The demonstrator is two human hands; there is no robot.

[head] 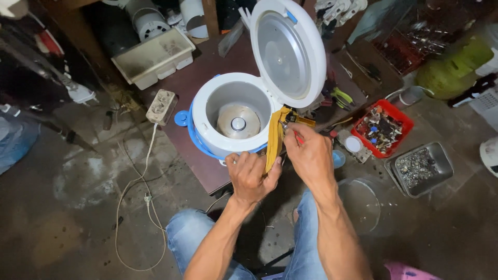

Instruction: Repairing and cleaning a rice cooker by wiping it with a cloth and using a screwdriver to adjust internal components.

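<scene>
Cooker (pixel 228 111) open, lid (pixel 288 49) up, at table's (pixel 202 161) front edge | left hand (pixel 250 176) grasping yellow strip (pixel 274 140) at cooker's rim | right hand (pixel 309 154) clenched on red tool (pixel 297 136) | risk, we judge: tool slips, wiring tears; cooker near edge could tip.

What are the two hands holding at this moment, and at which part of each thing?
The left hand pinches the yellow sleeve near its lower end, beside the rice cooker. The right hand holds a red-handled tool by its handle, its tip at the sleeve's top.
</scene>
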